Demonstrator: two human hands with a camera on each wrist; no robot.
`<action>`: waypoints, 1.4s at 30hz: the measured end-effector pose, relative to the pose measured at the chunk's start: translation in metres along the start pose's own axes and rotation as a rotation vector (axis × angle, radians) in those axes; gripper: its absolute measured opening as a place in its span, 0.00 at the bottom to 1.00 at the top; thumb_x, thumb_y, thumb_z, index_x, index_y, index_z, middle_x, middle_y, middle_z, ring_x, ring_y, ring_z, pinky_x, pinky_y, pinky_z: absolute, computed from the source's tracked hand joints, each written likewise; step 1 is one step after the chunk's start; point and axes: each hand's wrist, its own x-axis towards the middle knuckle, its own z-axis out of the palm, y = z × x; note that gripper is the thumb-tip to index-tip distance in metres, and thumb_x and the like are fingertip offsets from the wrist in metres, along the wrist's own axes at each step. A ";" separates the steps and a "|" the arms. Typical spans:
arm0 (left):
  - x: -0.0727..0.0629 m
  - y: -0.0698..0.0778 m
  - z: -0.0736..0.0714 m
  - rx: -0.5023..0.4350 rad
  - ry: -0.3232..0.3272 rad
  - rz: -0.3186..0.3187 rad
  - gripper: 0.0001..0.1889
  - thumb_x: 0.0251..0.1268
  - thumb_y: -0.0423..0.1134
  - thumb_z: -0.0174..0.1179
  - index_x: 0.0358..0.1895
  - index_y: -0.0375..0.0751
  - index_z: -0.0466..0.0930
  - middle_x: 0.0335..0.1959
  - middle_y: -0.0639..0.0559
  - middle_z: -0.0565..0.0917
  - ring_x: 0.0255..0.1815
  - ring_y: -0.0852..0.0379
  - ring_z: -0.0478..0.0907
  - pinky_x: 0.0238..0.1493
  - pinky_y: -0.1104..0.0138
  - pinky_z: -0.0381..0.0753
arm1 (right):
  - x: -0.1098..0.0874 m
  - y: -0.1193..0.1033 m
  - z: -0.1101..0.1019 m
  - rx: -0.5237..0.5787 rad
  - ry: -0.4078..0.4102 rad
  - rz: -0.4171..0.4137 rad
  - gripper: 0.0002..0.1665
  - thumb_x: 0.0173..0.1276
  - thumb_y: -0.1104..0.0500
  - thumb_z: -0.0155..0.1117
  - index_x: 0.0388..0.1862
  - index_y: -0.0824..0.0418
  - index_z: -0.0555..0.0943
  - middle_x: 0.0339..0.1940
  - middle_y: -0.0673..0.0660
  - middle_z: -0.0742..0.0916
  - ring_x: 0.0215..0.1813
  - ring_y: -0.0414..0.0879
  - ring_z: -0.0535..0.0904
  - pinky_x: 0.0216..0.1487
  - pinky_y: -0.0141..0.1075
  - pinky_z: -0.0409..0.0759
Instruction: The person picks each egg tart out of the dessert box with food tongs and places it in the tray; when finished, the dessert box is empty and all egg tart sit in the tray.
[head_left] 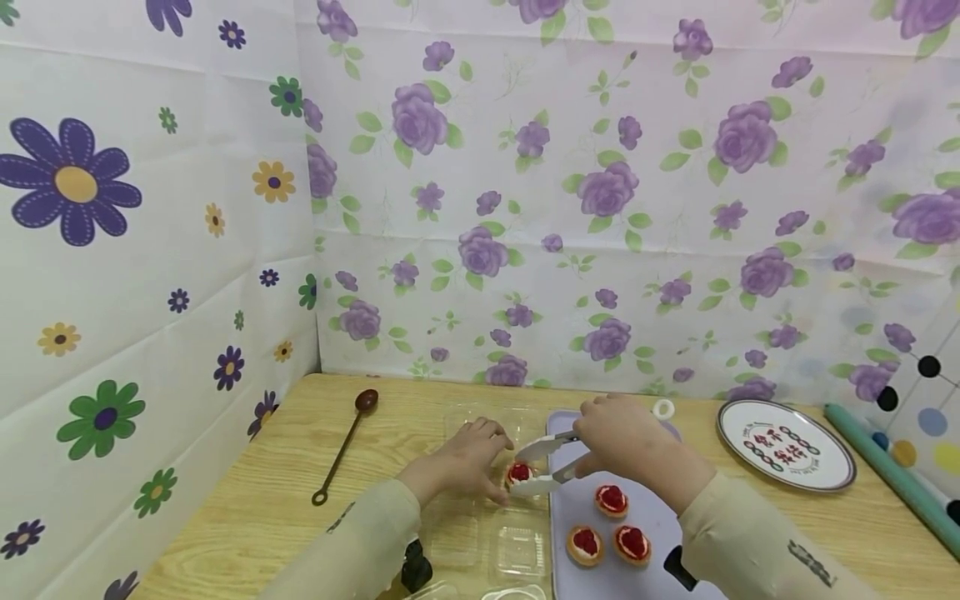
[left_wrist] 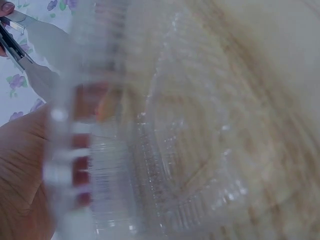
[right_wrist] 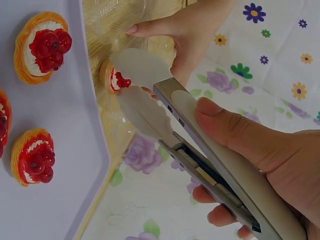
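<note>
My right hand grips a pair of tongs with white tips and metal-edged arms. Between the tips, which stand apart, is a small fruit tart with red berries and white cream. That tart sits at a clear plastic container with several compartments. Beside it my left hand spreads thumb and fingers around the tart's place, fingertips at the container. In the left wrist view, its fingers show blurred through ridged clear plastic.
A lilac tray to the right bears three more berry tarts. Behind it lie a white plate with red lettering and a green roll. A brown long-handled spoon lies at left. Flowered sheets hang behind the wooden table.
</note>
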 end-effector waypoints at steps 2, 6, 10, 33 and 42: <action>0.000 0.000 0.000 -0.001 -0.003 0.000 0.41 0.41 0.65 0.72 0.60 0.49 0.74 0.61 0.54 0.73 0.65 0.54 0.65 0.69 0.58 0.65 | 0.000 0.000 0.000 -0.003 -0.008 0.000 0.25 0.48 0.35 0.73 0.23 0.54 0.81 0.25 0.50 0.81 0.29 0.44 0.76 0.38 0.39 0.80; 0.000 0.001 0.000 -0.014 -0.007 0.004 0.41 0.41 0.64 0.72 0.60 0.48 0.74 0.61 0.53 0.73 0.65 0.54 0.66 0.70 0.57 0.65 | 0.001 0.000 0.002 -0.017 -0.020 -0.003 0.25 0.48 0.35 0.72 0.22 0.54 0.81 0.24 0.50 0.80 0.28 0.44 0.75 0.37 0.39 0.79; -0.001 0.002 0.000 -0.014 -0.009 0.005 0.41 0.41 0.64 0.72 0.60 0.48 0.74 0.60 0.53 0.73 0.64 0.54 0.66 0.70 0.57 0.65 | 0.001 0.001 0.005 -0.030 -0.021 -0.011 0.25 0.48 0.34 0.72 0.22 0.54 0.81 0.24 0.50 0.80 0.28 0.44 0.76 0.37 0.38 0.79; 0.001 -0.001 0.001 -0.009 -0.004 -0.009 0.41 0.40 0.65 0.72 0.61 0.49 0.74 0.60 0.54 0.73 0.65 0.54 0.65 0.69 0.57 0.65 | -0.024 0.019 -0.006 0.014 0.081 0.014 0.24 0.49 0.35 0.71 0.30 0.54 0.82 0.26 0.48 0.78 0.29 0.42 0.73 0.34 0.37 0.77; -0.001 -0.002 0.002 -0.007 -0.004 -0.002 0.42 0.41 0.64 0.72 0.61 0.48 0.74 0.60 0.53 0.72 0.65 0.54 0.65 0.70 0.57 0.64 | -0.048 0.030 -0.005 -0.005 0.206 0.010 0.27 0.48 0.33 0.69 0.34 0.53 0.83 0.25 0.46 0.77 0.28 0.40 0.74 0.31 0.34 0.75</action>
